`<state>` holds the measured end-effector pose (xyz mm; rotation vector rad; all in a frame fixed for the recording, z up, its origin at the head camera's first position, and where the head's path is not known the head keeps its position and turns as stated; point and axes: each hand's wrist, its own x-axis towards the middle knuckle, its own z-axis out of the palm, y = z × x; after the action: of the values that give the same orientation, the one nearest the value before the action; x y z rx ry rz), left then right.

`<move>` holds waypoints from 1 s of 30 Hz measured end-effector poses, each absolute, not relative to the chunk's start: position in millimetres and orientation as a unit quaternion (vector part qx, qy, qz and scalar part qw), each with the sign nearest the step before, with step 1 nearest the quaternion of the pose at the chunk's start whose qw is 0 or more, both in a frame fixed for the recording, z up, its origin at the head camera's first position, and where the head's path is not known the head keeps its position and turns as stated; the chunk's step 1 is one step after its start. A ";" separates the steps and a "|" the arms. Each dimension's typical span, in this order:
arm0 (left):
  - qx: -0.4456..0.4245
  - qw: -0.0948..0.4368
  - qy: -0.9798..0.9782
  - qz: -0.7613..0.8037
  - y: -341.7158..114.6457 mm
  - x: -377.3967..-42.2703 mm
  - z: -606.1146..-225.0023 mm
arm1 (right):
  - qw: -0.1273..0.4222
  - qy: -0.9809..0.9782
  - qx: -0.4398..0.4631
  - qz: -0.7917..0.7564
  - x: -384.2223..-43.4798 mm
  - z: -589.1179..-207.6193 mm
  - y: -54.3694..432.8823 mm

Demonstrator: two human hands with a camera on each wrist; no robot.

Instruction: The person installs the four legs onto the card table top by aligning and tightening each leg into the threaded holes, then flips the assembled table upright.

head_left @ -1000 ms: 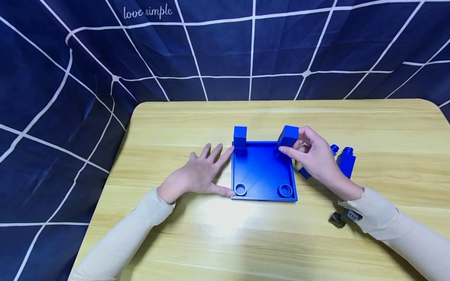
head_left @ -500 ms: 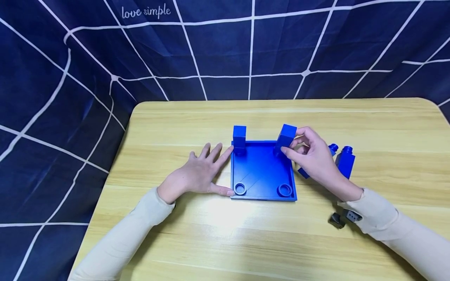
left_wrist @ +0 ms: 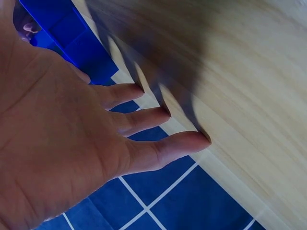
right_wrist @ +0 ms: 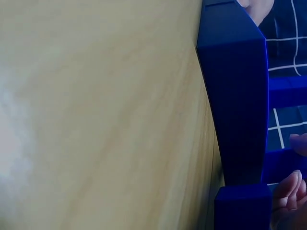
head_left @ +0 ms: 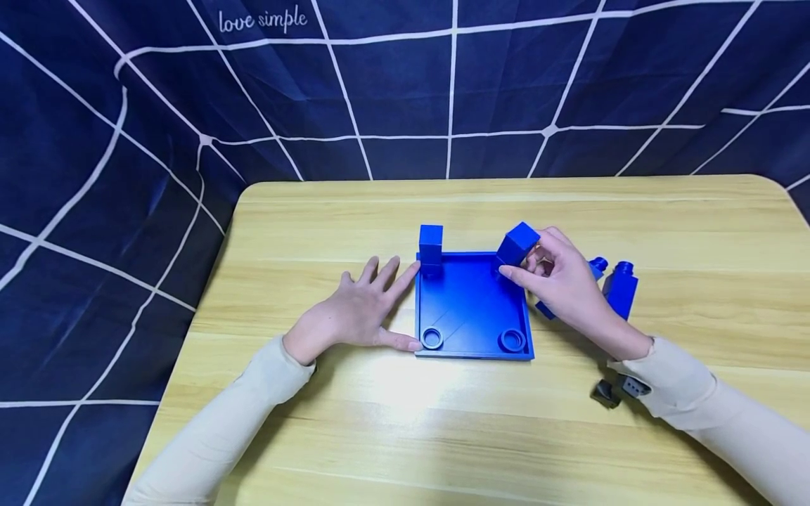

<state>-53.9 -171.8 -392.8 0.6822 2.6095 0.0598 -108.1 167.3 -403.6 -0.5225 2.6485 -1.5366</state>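
Observation:
A blue square panel with a raised rim lies on the table in the head view. Round sockets show at its two near corners. One blue square leg stands upright at the far left corner. At the far right corner my right hand pinches another blue leg between thumb and fingers; its lower end is partly hidden by the thumb. My left hand lies with fingers spread, thumb and index fingertips at the panel's left edge. In the left wrist view its other fingertips touch the wood.
Two more blue legs lie right of the panel: one with its threaded end showing, the other mostly behind my right hand. A small black object is near my right sleeve. A dark blue curtain hangs behind the wooden table.
The leg in my right hand has turned about its length, its square top now angled differently, and my right fingers have shifted with it. My left hand stays in place.

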 end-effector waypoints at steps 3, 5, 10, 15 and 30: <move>0.249 0.219 0.943 0.021 -171.5 -53.6 -393.0 | 0.019 0.854 -0.167 -0.492 -108.1 -403.5 166.6; 0.250 0.219 0.943 0.021 -171.2 -53.2 -392.7 | 0.025 0.851 -0.162 -0.500 -107.8 -403.6 166.8; 0.253 0.217 0.943 0.020 -170.6 -52.4 -392.0 | 0.046 0.846 -0.144 -0.511 -107.3 -404.1 168.2; 0.252 0.218 0.943 0.018 -170.9 -52.4 -392.1 | 0.050 0.842 -0.137 -0.519 -108.6 -405.0 169.9; 0.253 0.214 0.943 0.022 -171.9 -52.8 -391.3 | 0.043 0.849 -0.128 -0.510 -107.2 -404.0 168.9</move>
<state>-52.8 -171.9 -391.3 0.7005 2.6169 0.0620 -107.2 168.9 -404.0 -0.3913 2.5980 -1.5615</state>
